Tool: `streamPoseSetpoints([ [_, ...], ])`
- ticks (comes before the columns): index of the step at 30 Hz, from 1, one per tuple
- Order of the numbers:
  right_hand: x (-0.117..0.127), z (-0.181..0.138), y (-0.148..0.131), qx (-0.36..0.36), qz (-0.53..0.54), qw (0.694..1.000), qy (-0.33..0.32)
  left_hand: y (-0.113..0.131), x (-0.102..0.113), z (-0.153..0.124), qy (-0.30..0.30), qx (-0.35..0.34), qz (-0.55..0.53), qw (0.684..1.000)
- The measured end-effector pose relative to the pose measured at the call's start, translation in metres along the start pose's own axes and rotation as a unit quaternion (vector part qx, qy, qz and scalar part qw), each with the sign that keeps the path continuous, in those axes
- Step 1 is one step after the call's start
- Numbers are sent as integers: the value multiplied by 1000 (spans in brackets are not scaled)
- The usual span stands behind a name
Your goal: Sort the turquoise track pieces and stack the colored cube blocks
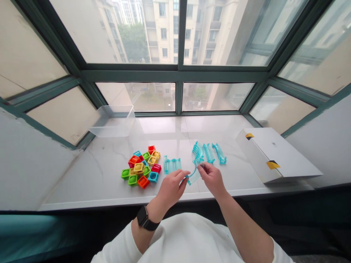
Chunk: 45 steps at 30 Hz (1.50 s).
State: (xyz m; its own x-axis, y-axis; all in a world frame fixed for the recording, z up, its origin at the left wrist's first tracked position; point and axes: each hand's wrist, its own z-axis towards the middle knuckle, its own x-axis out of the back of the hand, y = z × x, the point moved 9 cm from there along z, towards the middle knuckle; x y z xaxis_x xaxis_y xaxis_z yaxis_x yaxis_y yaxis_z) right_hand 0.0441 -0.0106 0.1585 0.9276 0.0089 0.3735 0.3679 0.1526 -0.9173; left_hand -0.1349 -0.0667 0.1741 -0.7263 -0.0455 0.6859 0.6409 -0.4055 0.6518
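A curved, clear blue plastic track piece (195, 176) is held between both hands, just above the front of the white ledge. My left hand (173, 185) pinches its left end between thumb and fingers. At the other end, my right hand (211, 176) has its fingertips closed on the piece. Straight clear blue track pieces (172, 165) lie beyond my left hand. Behind the held piece rest nested curved track pieces (197, 150), with a straight track piece (208, 153) and another track piece (219, 153) to their right.
Left of my hands lies a pile of red, yellow, green and blue plastic blocks (139, 168). A clear plastic bin (112, 126) stands at the back left of the marble-patterned ledge (93, 175). On the right is a white box (276, 153) with yellow-black tabs. Windows border the back.
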Motion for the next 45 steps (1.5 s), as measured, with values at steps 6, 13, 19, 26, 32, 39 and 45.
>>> streamPoseSetpoints([
  [6,-2,-2,5,-8,-25,999,-21,-5,-10,2,-36,33,-58,997],
  [13,-25,-11,3,14,27,992,-124,-40,-12,13,4,161,-243,957],
  [19,-18,-13,-7,104,42,992,-52,-60,-28,19,18,224,-364,904],
  [26,-9,-13,-17,173,26,984,-18,-49,-44,32,13,218,-371,903],
  [32,8,-9,-8,192,-11,981,23,-38,-55,51,7,197,-351,915],
  [39,27,7,5,190,-46,979,54,-33,-72,71,-12,172,-301,938],
  [45,36,26,17,158,-72,984,49,-38,-80,88,-17,161,-251,954],
])
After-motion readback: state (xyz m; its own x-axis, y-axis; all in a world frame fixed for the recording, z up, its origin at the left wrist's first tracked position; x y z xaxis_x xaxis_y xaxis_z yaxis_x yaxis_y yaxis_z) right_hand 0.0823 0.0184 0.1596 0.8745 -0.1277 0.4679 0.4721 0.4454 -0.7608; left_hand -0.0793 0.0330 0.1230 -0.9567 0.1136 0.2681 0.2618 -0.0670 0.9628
